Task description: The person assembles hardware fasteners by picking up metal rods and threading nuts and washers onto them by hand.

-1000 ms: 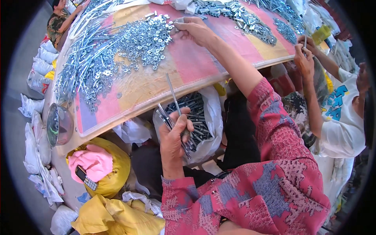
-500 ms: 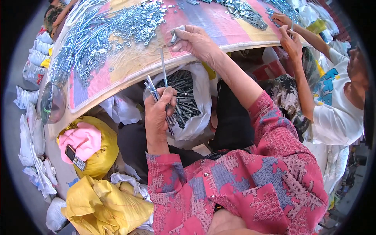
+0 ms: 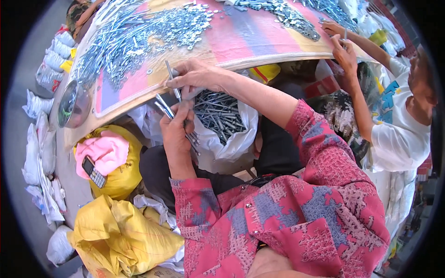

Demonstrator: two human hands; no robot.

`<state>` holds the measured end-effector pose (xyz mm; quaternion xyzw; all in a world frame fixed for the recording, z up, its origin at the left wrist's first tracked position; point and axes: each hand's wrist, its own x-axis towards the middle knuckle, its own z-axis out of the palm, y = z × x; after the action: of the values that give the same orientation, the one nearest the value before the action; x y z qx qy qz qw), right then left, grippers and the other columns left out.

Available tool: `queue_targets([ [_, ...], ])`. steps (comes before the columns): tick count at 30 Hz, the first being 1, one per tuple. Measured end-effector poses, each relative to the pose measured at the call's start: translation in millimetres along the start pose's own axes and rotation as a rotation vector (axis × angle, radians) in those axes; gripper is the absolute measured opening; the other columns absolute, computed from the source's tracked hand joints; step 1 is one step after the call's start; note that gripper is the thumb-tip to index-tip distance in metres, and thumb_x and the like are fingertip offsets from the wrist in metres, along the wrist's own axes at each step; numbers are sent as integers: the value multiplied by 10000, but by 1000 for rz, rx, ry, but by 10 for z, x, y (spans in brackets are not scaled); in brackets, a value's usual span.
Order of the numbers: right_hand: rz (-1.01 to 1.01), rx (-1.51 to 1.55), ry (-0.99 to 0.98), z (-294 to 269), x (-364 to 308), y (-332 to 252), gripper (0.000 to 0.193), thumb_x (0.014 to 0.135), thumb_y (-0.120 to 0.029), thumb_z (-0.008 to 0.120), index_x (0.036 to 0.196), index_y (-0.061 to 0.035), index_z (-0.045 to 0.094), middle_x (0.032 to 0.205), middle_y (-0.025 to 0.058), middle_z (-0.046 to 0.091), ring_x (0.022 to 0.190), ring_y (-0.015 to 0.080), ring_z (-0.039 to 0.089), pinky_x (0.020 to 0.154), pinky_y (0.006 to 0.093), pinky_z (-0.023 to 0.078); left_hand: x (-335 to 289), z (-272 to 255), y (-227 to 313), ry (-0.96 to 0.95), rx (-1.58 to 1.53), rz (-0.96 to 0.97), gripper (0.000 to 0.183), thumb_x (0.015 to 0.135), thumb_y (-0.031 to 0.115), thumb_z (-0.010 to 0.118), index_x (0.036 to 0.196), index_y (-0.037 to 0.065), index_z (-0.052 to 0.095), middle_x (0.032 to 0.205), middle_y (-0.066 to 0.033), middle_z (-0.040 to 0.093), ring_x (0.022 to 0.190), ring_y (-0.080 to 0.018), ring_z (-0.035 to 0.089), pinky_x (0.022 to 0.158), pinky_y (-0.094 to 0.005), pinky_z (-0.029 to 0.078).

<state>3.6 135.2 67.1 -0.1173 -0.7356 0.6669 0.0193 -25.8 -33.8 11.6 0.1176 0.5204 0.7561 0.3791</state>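
My left hand (image 3: 177, 134) is closed around several slim metal bolts (image 3: 164, 106), whose ends stick out above and below the fist. Just above it, my right hand (image 3: 192, 75) pinches a metal sleeve (image 3: 176, 94). A thin bolt end (image 3: 168, 68) rises above those right fingers, in line with the sleeve; how far the sleeve sits round it is hidden by the fingers. Beyond my hands, a white plastic bag (image 3: 245, 123) gapes between my knees, with many dark grey bolts (image 3: 218, 111) inside.
The striped cloth-covered table (image 3: 232, 51) holds heaps of long bolts (image 3: 109, 46) and nuts (image 3: 185, 30). A clear bowl (image 3: 74, 106) sits at its left corner. Yellow sacks (image 3: 120, 236), a pink cloth (image 3: 104, 150) and a keypad phone (image 3: 93, 172) lie left. A co-worker (image 3: 398, 125) works at right.
My right hand has come down and left from over the table edge to the bolts in my left hand, bringing the sleeve. My left hand has shifted slightly left, still gripping the bolts.
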Motion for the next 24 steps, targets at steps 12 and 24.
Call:
queue_targets([
  [12, -108, -88, -194, 390, 50, -27, 271, 909, -257, 597, 897, 2, 676, 760, 42, 655, 652, 95, 595, 633, 252, 461, -152, -304, 98, -154, -750, -104, 289, 958, 205, 552, 1166, 6, 539, 785, -64, 571, 417, -46, 393, 372, -175, 305],
  [24, -580, -1209, 451, 316, 1307, 342, 299, 826, -283, 583, 903, -3, 656, 968, 166, 644, 921, 335, 641, 748, 440, 518, -54, -262, 168, 16, -485, -59, 358, 875, 138, 672, 1177, 2, 535, 739, -58, 560, 426, -54, 391, 414, -173, 318],
])
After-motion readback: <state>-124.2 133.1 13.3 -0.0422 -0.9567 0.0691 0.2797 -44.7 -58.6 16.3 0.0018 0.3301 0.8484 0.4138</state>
